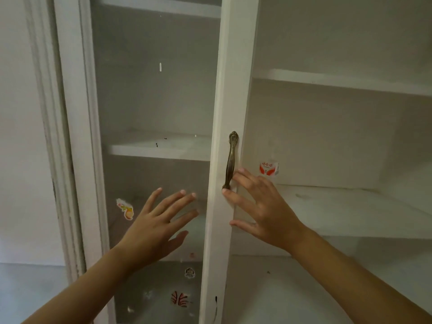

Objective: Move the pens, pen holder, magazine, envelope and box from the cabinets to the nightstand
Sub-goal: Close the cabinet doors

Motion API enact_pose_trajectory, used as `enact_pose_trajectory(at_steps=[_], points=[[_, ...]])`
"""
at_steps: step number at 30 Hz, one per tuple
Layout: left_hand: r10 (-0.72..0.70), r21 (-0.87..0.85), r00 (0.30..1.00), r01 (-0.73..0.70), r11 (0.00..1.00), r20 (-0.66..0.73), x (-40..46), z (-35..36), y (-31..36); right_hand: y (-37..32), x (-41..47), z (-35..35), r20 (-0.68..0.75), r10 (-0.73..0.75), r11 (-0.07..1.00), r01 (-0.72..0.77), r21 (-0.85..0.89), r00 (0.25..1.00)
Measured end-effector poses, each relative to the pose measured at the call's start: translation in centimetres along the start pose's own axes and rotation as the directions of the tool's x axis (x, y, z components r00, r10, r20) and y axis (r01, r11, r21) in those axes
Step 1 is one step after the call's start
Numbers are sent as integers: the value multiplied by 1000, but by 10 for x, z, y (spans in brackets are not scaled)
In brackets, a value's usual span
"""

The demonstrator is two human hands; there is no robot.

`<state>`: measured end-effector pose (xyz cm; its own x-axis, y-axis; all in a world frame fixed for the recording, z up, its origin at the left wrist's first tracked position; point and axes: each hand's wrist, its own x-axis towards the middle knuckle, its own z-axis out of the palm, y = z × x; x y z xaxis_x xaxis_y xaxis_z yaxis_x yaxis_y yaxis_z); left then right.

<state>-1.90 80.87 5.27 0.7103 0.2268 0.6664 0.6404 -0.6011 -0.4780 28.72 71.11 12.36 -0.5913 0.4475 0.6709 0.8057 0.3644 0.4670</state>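
A white cabinet door [224,113] with a glass pane and a bronze handle [230,160] stands in front of me. My right hand [261,206] has its fingers spread on the door's right edge, just under the handle. My left hand [159,223] is open with straight fingers in front of the glass pane; whether it touches the glass is unclear. A small white box [269,168] with red print sits on the open shelf [350,206] to the right of the door. No pens, pen holder, magazine or envelope show.
Behind the glass are white shelves [161,148] with nothing visible on them. Several stickers [126,209] are stuck on the pane. Another shelf [339,80] runs higher up on the right. A plain wall [21,160] lies to the left.
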Motion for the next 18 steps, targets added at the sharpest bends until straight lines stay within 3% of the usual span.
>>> enact_pose_trajectory(at_steps=[6,13,18], points=[[62,42,998,-62,997,7,3,21,-20,12,5,21,12,36,999,-36,-18,999],[102,-1,982,-104,995,-157,8,46,-33,33,6,42,-32,-25,999,24,-33,999],[108,-30,976,-115,993,-190,9,52,-35,35,5,45,-42,-28,999,27,-41,999]])
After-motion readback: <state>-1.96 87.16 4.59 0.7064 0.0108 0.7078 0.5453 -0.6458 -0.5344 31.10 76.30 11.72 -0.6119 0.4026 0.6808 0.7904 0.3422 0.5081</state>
